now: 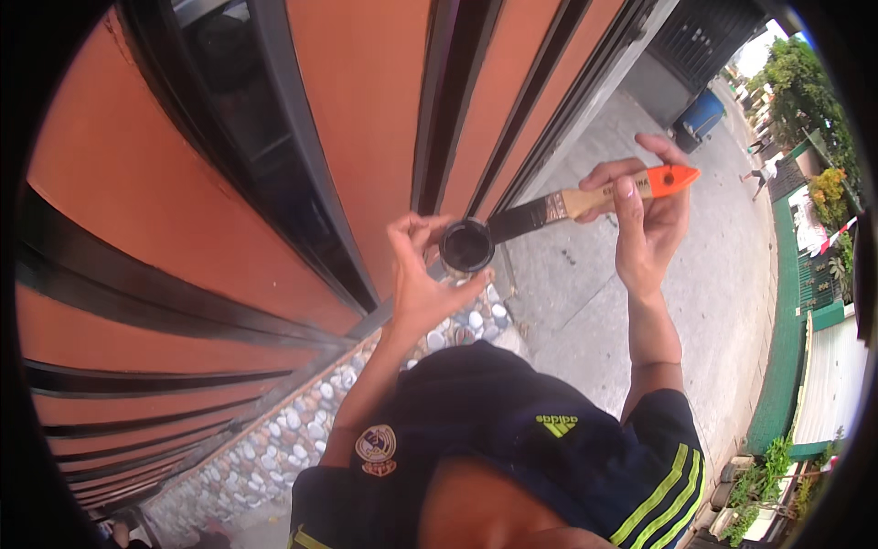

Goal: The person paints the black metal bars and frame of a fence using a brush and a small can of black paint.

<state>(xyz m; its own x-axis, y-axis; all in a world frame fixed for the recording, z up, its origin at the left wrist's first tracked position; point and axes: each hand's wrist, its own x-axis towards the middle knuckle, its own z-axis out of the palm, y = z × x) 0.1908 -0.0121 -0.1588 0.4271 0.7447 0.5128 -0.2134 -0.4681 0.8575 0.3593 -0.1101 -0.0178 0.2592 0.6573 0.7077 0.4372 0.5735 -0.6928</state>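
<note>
My left hand (pixel 422 279) is closed round a small round container (pixel 467 245) with a dark rim and dark contents, its opening facing up. In my right hand (pixel 647 224) is a paintbrush (pixel 590 199) with a wooden handle and an orange end, gripped between thumb and fingers. Its dark bristles (pixel 515 222) point left and reach the container's rim; I cannot tell whether they touch it. Both hands are held out in front of me, beside a gate of orange-brown panels (pixel 366 110) with black bars (pixel 455 101).
Along the gate's foot runs a strip of pebbles (pixel 315 412). Grey concrete pavement (pixel 585 302) lies to the right. Farther off stand a blue bin (pixel 701 116), a dark gate (pixel 709 37) and a person (pixel 761 174) on the street. Plants and a green fence (pixel 777 348) line the far right.
</note>
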